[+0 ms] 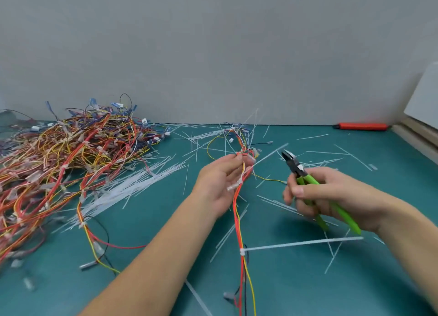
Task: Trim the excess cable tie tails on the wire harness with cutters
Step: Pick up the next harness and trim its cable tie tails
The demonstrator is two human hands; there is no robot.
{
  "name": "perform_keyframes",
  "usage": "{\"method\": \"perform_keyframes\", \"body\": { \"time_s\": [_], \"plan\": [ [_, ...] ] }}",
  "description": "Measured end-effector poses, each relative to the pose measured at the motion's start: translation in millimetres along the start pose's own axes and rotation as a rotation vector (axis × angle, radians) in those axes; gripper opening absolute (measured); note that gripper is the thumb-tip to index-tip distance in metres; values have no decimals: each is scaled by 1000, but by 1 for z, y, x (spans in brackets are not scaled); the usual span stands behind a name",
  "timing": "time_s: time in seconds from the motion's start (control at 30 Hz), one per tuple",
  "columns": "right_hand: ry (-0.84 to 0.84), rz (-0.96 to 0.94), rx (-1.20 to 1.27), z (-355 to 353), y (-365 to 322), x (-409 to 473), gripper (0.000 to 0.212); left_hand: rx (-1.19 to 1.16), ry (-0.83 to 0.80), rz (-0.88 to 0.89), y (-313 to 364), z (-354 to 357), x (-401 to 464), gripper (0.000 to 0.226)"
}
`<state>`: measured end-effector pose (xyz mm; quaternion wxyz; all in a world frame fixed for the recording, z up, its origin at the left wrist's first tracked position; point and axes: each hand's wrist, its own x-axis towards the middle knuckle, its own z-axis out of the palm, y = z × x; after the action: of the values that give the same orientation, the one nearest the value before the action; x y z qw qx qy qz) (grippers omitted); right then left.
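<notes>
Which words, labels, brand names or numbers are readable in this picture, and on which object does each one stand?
None can be read.
Cutters in the right hand: a pale mark near the pivot, too blurred to read.
Wire harness in the left hand: no print visible.
Orange tool by the wall: no legible text.

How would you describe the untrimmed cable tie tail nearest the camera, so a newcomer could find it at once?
Start at the wire harness the left hand holds and follow it towards the camera. Below the right hand with the cutters, one cable tie tail sticks out sideways, still fastened to the wires, unlike the loose offcuts.
</notes>
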<state>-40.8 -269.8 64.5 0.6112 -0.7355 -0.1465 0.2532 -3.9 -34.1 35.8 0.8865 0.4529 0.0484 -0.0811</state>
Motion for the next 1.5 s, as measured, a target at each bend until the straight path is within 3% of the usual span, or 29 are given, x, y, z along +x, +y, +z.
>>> {"method": "perform_keyframes", "body": {
  "time_s": [0.1,0.2,0.33,0.53,0.63,0.73,0.83,0.93,0.97,1.07,1.2,1.3,1.37,1.5],
  "plan": [
    [-187,-24,13,16,1,-6,27,57,41,120,2,-5,5,13],
    [-312,-45,-23,35,2,-11,25,77,181,271,0,-4,8,22],
    [-167,-73,-79,55,-2,-9,23,73,274,363,0,-5,11,34],
    [-110,-41,-145,63,1,-9,26,65,326,375,-1,-6,12,44],
    [8,-70,-107,62,1,-7,25,340,327,281,0,-5,9,29],
    [150,-130,-28,53,1,-7,18,641,370,275,-3,-2,3,36],
    [288,-149,17,46,3,-3,19,960,424,480,-4,-1,-10,43],
    [421,-116,160,38,7,2,23,1124,377,697,3,5,-25,16],
    [451,-103,194,36,8,3,21,1113,297,664,3,8,-27,24],
    [527,-93,256,32,10,6,17,1100,3,304,2,14,-33,47],
    [608,-65,373,31,11,10,14,1163,-153,123,4,10,-36,39],
    [613,-51,535,32,12,12,15,1006,-298,21,-6,15,-39,28],
    [570,-48,588,34,13,13,16,858,-309,31,-19,20,-41,25],
    [560,-65,540,38,16,14,15,632,-169,83,-27,23,-41,15]
  ]
}}
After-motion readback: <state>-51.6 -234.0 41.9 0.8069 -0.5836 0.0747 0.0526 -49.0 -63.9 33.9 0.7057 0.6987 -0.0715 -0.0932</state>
